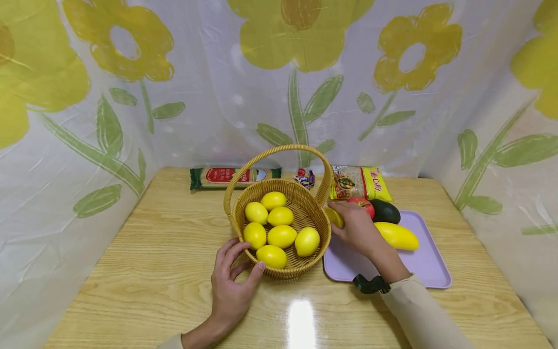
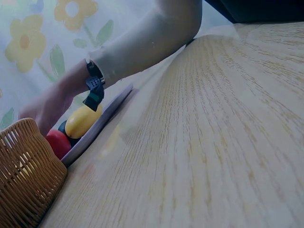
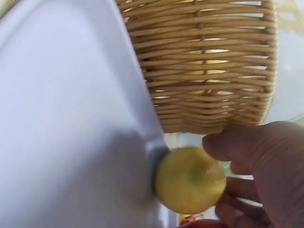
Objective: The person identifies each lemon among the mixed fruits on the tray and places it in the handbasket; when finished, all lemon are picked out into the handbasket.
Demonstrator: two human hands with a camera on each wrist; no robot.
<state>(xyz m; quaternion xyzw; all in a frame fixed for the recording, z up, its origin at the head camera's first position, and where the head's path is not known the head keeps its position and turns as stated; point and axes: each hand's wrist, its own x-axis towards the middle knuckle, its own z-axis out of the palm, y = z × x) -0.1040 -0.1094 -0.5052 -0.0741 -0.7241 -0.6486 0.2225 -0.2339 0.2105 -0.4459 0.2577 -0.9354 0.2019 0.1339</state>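
A round wicker basket [image 1: 320,259] with a tall arched handle holds several lemons [image 1: 282,236]. My left hand [image 1: 231,286] grips the basket's near left side, with the thumb and fingertips at the rim; the left wrist view shows the basket wall [image 2: 28,175] but not this hand. Just outside the basket's right side, my right hand [image 1: 359,228] holds another lemon [image 3: 190,180] between thumb and fingers, over the edge of a lilac tray [image 1: 431,257]. A red apple [image 1: 363,205], a dark green fruit [image 1: 386,212] and a yellow mango-like fruit [image 1: 397,236] lie beyond that hand.
Along the back of the table [image 1: 165,271] lie a green-ended noodle packet [image 1: 218,176], several small wrapped sweets [image 1: 305,179] and a yellow-and-clear food bag [image 1: 361,182]. A flower-printed curtain [image 1: 209,97] encloses the back and both sides. The basket handle arches high above its rim.
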